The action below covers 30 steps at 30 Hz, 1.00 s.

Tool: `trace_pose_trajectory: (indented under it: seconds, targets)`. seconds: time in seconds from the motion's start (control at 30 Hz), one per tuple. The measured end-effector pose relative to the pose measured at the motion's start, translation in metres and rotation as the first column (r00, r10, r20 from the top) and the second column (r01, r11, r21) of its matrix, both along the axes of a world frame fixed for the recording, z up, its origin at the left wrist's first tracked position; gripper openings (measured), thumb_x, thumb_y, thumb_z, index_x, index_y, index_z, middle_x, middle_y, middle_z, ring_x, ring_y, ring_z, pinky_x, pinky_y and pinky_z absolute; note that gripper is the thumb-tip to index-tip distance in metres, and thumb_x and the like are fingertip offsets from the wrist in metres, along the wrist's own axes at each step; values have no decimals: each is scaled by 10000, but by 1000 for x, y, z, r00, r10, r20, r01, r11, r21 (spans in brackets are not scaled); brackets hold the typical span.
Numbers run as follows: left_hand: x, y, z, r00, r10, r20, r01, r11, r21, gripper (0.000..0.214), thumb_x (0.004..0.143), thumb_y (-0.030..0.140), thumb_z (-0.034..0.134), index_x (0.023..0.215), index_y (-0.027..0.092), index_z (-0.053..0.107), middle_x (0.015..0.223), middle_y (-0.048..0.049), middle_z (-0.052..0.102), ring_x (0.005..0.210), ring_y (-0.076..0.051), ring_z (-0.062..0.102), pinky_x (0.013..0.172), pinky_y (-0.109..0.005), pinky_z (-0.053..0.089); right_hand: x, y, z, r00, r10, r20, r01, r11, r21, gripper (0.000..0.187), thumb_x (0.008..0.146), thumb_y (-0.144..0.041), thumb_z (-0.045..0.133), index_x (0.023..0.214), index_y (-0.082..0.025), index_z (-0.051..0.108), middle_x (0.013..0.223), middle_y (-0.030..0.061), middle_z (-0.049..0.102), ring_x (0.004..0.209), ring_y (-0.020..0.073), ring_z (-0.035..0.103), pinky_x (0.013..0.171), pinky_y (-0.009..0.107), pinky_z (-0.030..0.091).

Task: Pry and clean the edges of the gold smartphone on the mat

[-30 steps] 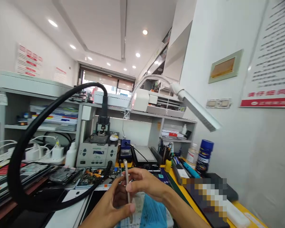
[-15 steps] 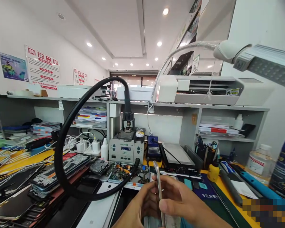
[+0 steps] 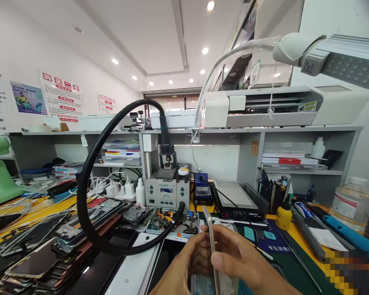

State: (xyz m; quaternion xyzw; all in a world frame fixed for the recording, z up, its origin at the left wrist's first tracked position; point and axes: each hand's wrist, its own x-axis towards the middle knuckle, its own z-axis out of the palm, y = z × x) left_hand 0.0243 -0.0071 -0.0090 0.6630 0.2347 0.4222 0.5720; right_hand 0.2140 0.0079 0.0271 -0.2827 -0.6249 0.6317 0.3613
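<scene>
Seen edge-on, a slim smartphone [image 3: 214,257] with a pale metal frame stands upright near the bottom middle of the head view. My right hand [image 3: 238,254] grips it from the right, the thumb pressed along its edge. On the other side my left hand [image 3: 189,256] curls its fingers around the phone; some of those fingers are in shadow. The phone's screen and back faces cannot be made out. Below the hands, a light-coloured item on the bench is partly covered. A white phone back cover [image 3: 127,272] lies left of my left hand.
A black hose [image 3: 83,196] loops from the grey hot-air station [image 3: 161,192] across the bench. A tray of circuit boards [image 3: 172,237] lies before it. Stacked phone parts [image 3: 86,223] fill the left. A heating plate [image 3: 236,196], yellow bottle [image 3: 283,218] and tweezers [image 3: 304,266] are right.
The head view has turned slightly left, so most bench items appear farther right. Both hands keep the phone in nearly the same grip.
</scene>
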Motion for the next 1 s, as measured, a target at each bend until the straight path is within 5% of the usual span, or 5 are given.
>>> trace_pose_trajectory:
  seconds: [0.43, 0.8, 1.0]
  targets:
    - [0, -3, -1, 1000, 19, 15, -19, 1000, 19, 941, 689, 342, 914, 1469, 181, 412, 1251, -172, 639, 1138, -315, 625, 912, -378, 486, -5, 0, -2, 997, -70, -18, 70, 997, 24, 695, 655, -679, 812, 1179, -237, 701, 1086, 134, 717, 999, 332, 679, 902, 463, 507]
    - [2, -3, 5, 996, 58, -64, -54, 997, 60, 936, 638, 238, 908, 1458, 171, 461, 1367, -189, 596, 1191, -349, 597, 1004, -472, 474, -5, 2, -5, 996, -72, -49, 74, 996, 43, 628, 711, -678, 784, 1148, -232, 714, 1055, 124, 714, 987, 327, 677, 881, 448, 541]
    - [4, -4, 2, 977, 151, -150, -144, 988, 56, 1069, 610, 312, 915, 1505, 97, 371, 1246, -207, 631, 1104, -346, 610, 976, -487, 482, -3, -6, 4, 987, -140, -80, 145, 987, 62, 511, 719, -596, 816, 1063, -227, 731, 995, 78, 707, 944, 289, 649, 845, 402, 548]
